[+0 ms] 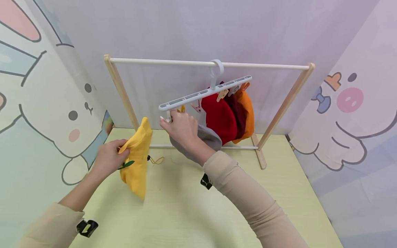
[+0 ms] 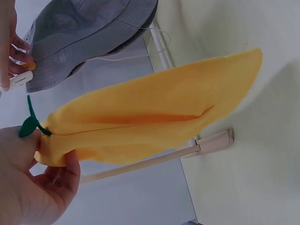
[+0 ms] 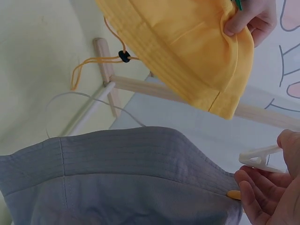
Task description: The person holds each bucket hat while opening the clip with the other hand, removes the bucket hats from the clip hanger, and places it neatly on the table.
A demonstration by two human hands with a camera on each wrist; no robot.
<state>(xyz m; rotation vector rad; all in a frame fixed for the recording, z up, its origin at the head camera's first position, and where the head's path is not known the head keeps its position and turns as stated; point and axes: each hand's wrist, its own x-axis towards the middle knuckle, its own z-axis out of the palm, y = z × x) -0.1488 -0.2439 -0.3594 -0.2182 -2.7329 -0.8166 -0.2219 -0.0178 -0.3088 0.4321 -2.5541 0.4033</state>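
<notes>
My left hand (image 1: 108, 156) pinches the crown of a yellow bucket hat (image 1: 138, 155) with a green leaf sprout (image 2: 31, 123). The hat hangs folded flat, and its cord with a black toggle (image 3: 124, 56) dangles at the brim. My right hand (image 1: 183, 128) is at the near left end of a pale clip hanger (image 1: 186, 99), thumb and fingers pinching a white clip (image 3: 258, 158). No cloth shows in that clip's jaws. Beside it, a yellow clip (image 3: 233, 194) holds a grey bucket hat (image 3: 117, 197) by its edge, partly hidden behind my right arm in the head view.
The hanger hooks over a white rail (image 1: 161, 62) on wooden posts (image 1: 286, 103). Red (image 1: 218, 119), maroon (image 1: 238, 112) and orange (image 1: 247, 115) hats hang from its far right half. A pink clip (image 1: 196, 106) is near the middle. Cartoon-printed walls enclose the light table (image 1: 173, 220).
</notes>
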